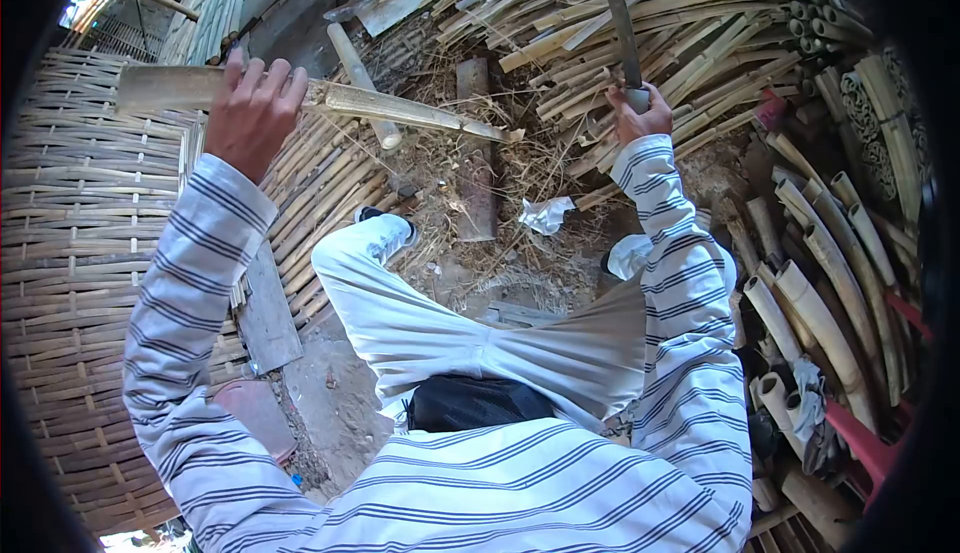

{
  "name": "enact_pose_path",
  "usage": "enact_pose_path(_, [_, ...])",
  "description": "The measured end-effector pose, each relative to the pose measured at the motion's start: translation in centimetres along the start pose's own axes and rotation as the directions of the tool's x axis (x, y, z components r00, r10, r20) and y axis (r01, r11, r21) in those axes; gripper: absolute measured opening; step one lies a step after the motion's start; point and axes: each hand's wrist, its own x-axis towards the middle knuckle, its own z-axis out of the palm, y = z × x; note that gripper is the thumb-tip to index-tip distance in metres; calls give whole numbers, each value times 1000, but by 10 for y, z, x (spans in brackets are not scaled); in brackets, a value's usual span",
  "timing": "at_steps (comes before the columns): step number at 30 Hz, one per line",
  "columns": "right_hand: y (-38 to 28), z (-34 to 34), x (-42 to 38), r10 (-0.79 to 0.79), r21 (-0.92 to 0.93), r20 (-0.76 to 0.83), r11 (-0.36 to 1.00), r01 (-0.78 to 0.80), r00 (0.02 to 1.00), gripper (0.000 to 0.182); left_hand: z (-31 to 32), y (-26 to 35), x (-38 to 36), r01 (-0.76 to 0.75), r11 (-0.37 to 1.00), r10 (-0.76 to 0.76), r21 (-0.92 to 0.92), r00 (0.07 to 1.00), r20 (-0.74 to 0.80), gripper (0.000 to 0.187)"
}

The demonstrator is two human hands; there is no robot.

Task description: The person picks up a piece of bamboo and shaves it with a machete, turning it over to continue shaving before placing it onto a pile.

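My left hand (255,113) is closed around a split bamboo piece (410,114), raised at the upper left. One end of the piece sticks out left of my fist, and the other slants right above a dark wooden block (478,193) on the ground. My right hand (643,115) grips the handle of a long-bladed knife (621,28) at the upper right. The blade points up and away from me, apart from the bamboo. Behind the held piece lies a short bamboo pole (362,81).
A woven bamboo panel (80,283) fills the left side. Split bamboo strips (690,33) are piled at the back right, and cut bamboo lengths (825,303) stand along the right. Shavings (530,153) and a crumpled white scrap (547,215) litter the ground. A red plastic object (865,448) is at lower right.
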Motion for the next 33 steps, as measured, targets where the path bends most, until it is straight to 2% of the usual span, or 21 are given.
enact_pose_path(3, [2, -8, 2, -10, -87, -53, 996, 5, 999, 29, 4, 4, -3, 15, 997, -9, 71, 996, -83, 35])
enact_pose_path(4, [1, -11, 4, -36, -125, -50, 992, 29, 998, 28, 1, 0, -5, 20, 1000, -20, 0, 997, -76, 36])
enact_pose_path(7, [-4, -12, 4, -83, -129, -103, 989, 70, 991, 26, -17, -39, -13, 148, 983, -121, -112, 968, 220, 31])
enact_pose_path(8, [-6, -12, 4, -75, -123, -103, 990, 62, 992, 24, -4, -68, -26, 89, 986, -80, -143, 995, 65, 42])
enact_pose_path(10, [-17, -10, -3, -102, -122, -104, 989, 89, 989, 25, -26, -106, -35, 86, 993, -72, -87, 987, 146, 45])
enact_pose_path(12, [-16, -2, -2, -150, -126, -118, 983, 135, 982, 26, -39, -131, -50, 65, 997, -60, -43, 991, 120, 45])
enact_pose_path(15, [-54, 22, -22, 1, -110, -117, 994, -14, 993, 26, -23, -128, -64, 76, 997, -73, -28, 992, 101, 45])
enact_pose_path(16, [-39, 26, -16, 6, -65, -69, 998, -10, 998, 25, -12, -123, -65, 88, 996, -84, -28, 991, 102, 46])
enact_pose_path(17, [-29, 31, -18, -98, -92, -82, 992, 91, 992, 22, 0, -117, -62, 71, 997, -68, -33, 995, 72, 42])
enact_pose_path(19, [0, 40, -23, -183, -87, -32, 980, 180, 983, 22, 38, -99, -55, 42, 998, -41, -53, 999, 18, 35])
enact_pose_path(21, [23, 59, -44, -342, -267, -81, 912, 310, 936, 23, 76, -98, -50, 34, 999, -36, -42, 999, -40, 37])
enact_pose_path(23, [47, 85, -60, -188, -230, -43, 958, 173, 981, 25, 82, -107, -39, 25, 997, -33, -74, 994, -101, 38])
enact_pose_path(24, [55, 100, -60, -133, -237, -18, 963, 125, 991, 25, 85, -112, -35, 46, 994, -48, -96, 999, -18, 41])
enact_pose_path(26, [66, 129, -56, 21, -224, 21, 975, -16, 1000, 26, 99, -116, -26, 88, 991, -96, -99, 992, -87, 46])
enact_pose_path(27, [58, 143, -55, 6, -347, 25, 938, 3, 1000, 27, 102, -114, -23, 130, 989, -134, -66, 988, -71, 49])
enact_pose_path(29, [69, 169, -42, 68, -364, 47, 930, -47, 997, 28, 103, -107, -15, 196, 981, -196, -12, 981, 1, 51])
enact_pose_path(30, [67, 178, -37, 49, -396, 77, 918, -15, 996, 28, 110, -116, -16, 147, 983, -142, -109, 989, 47, 47])
enact_pose_path(31, [63, 186, -25, 24, -425, 111, 905, 26, 994, 28, 122, -125, -21, 60, 995, -62, -83, 998, -18, 37])
enact_pose_path(32, [67, 187, -17, 19, -446, 164, 893, 57, 986, 29, 130, -135, -18, -88, 994, 83, -59, 992, -92, 28])
enact_pose_path(33, [79, 189, -13, -68, -425, 179, 895, 139, 982, 30, 135, -140, -14, -124, 988, 117, -88, 990, -85, 34])
